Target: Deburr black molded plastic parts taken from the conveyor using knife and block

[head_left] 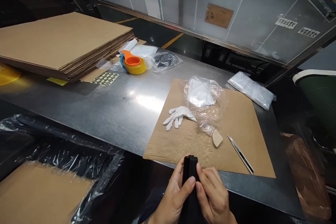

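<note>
A long black block-like object (190, 169), its exact kind not clear, stands upright between my hands at the front edge of the table. My left hand (175, 196) is wrapped round its left side with the thumb across its face. From the right, my right hand (214, 194) grips it with fingers and thumb. The lower end fades into dark surroundings. Just beyond lie a beige wedge-shaped sponge (217, 138), a white glove (179, 116) and a utility knife (240, 154), all on a flat cardboard sheet (168, 147).
A clear plastic bag with white contents (201, 92) lies on the cardboard. Behind it is another plastic packet (252, 90). A stack of cardboard sheets (65, 42), an orange-yellow tape dispenser (133, 64) and a sticker sheet (105, 78) occupy the metal table's left. A plastic-lined box (102, 178) stands lower left.
</note>
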A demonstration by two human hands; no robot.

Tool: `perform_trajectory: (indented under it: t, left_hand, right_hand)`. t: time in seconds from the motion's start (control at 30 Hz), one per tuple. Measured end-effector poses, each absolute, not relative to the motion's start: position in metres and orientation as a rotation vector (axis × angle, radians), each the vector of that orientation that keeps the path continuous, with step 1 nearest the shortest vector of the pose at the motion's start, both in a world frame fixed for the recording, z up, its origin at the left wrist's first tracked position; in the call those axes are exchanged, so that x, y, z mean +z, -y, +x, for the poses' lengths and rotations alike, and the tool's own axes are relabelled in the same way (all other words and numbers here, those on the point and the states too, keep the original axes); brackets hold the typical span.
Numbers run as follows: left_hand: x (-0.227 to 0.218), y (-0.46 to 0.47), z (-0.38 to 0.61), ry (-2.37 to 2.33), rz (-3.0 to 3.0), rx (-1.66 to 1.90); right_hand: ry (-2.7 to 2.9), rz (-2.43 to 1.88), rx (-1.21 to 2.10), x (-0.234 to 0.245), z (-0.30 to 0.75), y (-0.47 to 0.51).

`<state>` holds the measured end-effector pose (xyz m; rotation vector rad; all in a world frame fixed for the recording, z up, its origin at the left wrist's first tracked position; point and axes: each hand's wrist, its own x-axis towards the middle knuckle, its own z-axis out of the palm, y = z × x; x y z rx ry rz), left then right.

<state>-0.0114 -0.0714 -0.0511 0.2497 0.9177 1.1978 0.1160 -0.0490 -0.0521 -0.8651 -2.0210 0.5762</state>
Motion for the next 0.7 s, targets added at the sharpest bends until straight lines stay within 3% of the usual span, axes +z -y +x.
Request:
perform_trajectory:
  t: [0.2, 0.43, 0.7]
  left_hand:
    - [-0.055, 0.068, -0.011, -0.959, 0.191, 1.237]
    - [-0.061, 0.061, -0.011, -0.988, 0.178, 1.376]
    - [-0.070, 0.071, -0.037, -1.199, 0.861, 1.180]
  right_hand:
    - [2.009, -0.792, 0.537, -0.056, 0.116, 0.058]
    - [2.059, -1.060, 0.612, -0.061, 0.130, 0.060]
    - [2.141, -1.059, 0.912, -0.027, 0.179, 0.025]
